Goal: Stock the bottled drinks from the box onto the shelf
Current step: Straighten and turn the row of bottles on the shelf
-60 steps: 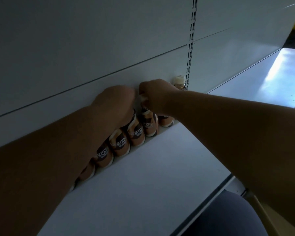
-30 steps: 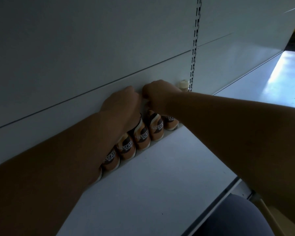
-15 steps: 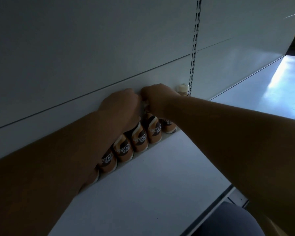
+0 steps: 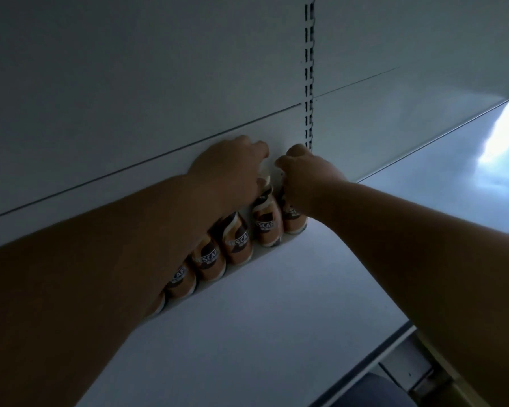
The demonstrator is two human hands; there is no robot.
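Six Nescafé bottles [image 4: 238, 242] are lined along the back wall of the white shelf [image 4: 276, 318], running from 8 to 2 o'clock. The left hand [image 4: 232, 174] is curled over the bottle tops; the right hand [image 4: 306, 177] is closed on the rightmost bottle [image 4: 294, 221].

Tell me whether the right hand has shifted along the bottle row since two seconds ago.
Yes. The right hand moved right, toward the slotted upright; it now covers the end bottle, whose cap showed beside it earlier.
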